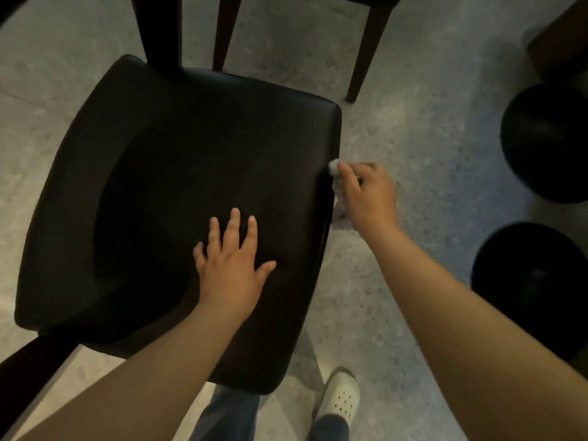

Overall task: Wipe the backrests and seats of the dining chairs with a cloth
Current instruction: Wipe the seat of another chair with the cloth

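A dining chair with a black leather seat (178,173) fills the middle of the head view, seen from above. My left hand (230,265) lies flat on the seat near its front right part, fingers spread and straight. My right hand (366,195) grips a small white cloth (338,203) and holds it against the seat's right side edge. Most of the cloth is hidden under my fingers.
Dark wooden legs of another chair (366,49) stand on the grey stone floor (413,128) behind the seat. Two round black stools or bases (547,141) sit at the right. My leg and white shoe (342,397) are below the seat's front edge.
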`<action>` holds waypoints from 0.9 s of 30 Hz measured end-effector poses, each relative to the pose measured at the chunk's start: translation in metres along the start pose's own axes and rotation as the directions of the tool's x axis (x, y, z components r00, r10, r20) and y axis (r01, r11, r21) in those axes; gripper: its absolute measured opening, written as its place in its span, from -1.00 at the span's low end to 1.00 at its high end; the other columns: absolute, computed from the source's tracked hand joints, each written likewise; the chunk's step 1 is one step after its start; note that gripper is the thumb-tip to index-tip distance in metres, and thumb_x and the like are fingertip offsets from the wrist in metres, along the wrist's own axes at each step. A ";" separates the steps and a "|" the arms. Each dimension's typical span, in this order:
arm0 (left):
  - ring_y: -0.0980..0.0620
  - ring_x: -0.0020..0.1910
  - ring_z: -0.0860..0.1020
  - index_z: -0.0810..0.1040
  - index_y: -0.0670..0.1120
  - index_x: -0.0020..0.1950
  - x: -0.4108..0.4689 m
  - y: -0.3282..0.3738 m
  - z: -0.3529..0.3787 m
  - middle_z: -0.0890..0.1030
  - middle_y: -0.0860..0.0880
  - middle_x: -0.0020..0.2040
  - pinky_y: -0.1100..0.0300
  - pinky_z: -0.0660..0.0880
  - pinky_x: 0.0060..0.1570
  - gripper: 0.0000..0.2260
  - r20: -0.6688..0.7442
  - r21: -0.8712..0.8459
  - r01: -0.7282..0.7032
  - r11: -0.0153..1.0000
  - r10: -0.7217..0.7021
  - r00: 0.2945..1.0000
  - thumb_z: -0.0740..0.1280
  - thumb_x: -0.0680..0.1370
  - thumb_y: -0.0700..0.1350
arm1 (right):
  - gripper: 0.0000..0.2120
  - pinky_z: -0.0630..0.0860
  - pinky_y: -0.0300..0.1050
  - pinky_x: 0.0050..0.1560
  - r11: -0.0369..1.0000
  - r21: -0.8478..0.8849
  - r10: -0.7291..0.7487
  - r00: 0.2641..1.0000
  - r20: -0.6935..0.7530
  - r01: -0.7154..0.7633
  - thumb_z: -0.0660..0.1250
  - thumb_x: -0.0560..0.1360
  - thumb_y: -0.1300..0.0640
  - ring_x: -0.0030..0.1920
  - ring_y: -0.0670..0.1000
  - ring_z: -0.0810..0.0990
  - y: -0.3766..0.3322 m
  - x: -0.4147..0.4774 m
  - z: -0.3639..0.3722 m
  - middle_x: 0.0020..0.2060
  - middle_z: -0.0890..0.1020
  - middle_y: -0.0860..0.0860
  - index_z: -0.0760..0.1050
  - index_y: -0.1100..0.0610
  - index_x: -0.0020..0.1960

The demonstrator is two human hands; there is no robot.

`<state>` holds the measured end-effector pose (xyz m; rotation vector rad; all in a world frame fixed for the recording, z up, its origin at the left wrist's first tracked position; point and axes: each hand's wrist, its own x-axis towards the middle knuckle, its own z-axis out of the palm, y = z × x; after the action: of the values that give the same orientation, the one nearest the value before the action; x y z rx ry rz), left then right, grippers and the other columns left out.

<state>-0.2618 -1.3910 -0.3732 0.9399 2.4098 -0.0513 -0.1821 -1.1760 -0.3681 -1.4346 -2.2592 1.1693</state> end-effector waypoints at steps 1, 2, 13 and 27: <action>-0.15 0.55 -0.22 -0.16 0.10 0.57 0.001 0.000 0.001 -0.21 0.00 0.58 -0.22 -0.02 0.47 -0.29 -0.006 0.003 -0.003 1.000 0.003 1.000 0.15 0.56 0.27 | -0.75 0.34 -0.45 -0.17 1.000 0.015 0.014 1.000 -0.009 -0.014 0.25 0.58 -0.11 -0.13 -0.20 0.50 -0.001 0.005 0.009 -0.08 0.50 -0.10 0.63 0.00 0.04; -0.15 0.55 -0.22 -0.16 0.11 0.57 0.001 0.000 0.002 -0.21 0.01 0.58 -0.22 -0.02 0.47 -0.29 -0.008 0.005 -0.002 1.000 0.002 1.000 0.15 0.56 0.27 | -0.75 0.42 -0.40 -0.12 0.999 0.027 0.038 0.999 -0.016 -0.038 0.28 0.57 -0.08 -0.10 -0.15 0.53 0.000 0.005 0.017 -0.07 0.51 -0.08 0.63 0.03 0.08; -0.16 0.55 -0.21 -0.16 0.09 0.57 0.000 0.004 0.000 -0.21 -0.02 0.59 -0.22 0.01 0.48 -0.29 -0.004 0.058 0.031 0.998 -0.031 1.000 0.13 0.57 0.28 | -0.90 0.37 -0.52 -0.13 1.000 0.013 -0.005 0.989 0.150 0.003 0.37 0.52 0.02 -0.07 -0.33 0.48 0.033 -0.132 0.003 -0.17 0.49 -0.24 0.65 -0.07 0.00; -0.05 0.50 0.14 0.18 0.05 0.54 -0.013 -0.030 -0.018 0.19 -0.02 0.52 -0.10 0.25 0.41 -0.43 -0.203 -0.220 0.044 0.975 -0.090 0.975 0.22 0.56 0.13 | -0.76 0.39 -0.44 -0.08 0.986 -0.089 -0.140 0.990 0.033 0.143 0.30 0.57 0.04 -0.08 -0.23 0.46 -0.024 -0.065 0.026 0.02 0.44 -0.15 0.56 0.00 0.22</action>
<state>-0.2808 -1.4176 -0.3562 0.7985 2.5782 0.2928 -0.1807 -1.2483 -0.3536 -1.2715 -2.4168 1.0603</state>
